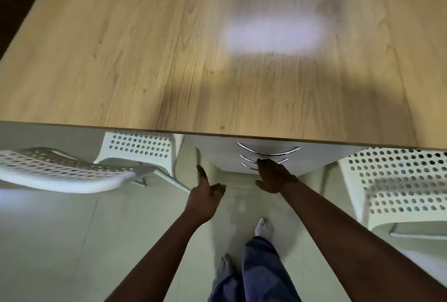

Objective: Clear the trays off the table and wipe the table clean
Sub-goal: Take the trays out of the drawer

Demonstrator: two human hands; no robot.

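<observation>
White perforated plastic chair (60,171) sits at my far left, its back cut off by the frame edge, and a second like it (142,149) is half tucked under the light wood-grain table (145,60), whose top shows only a blurred pale glare patch. My left hand (205,195) hangs below the table edge with the forefinger out and the other fingers loosely curled, holding nothing. My right hand (273,178) reaches flat and spread toward the grey drawer unit with curved chrome handles (268,154), fingertips at the handles though contact is unclear, and another white perforated chair (396,188) is cropped at right.
</observation>
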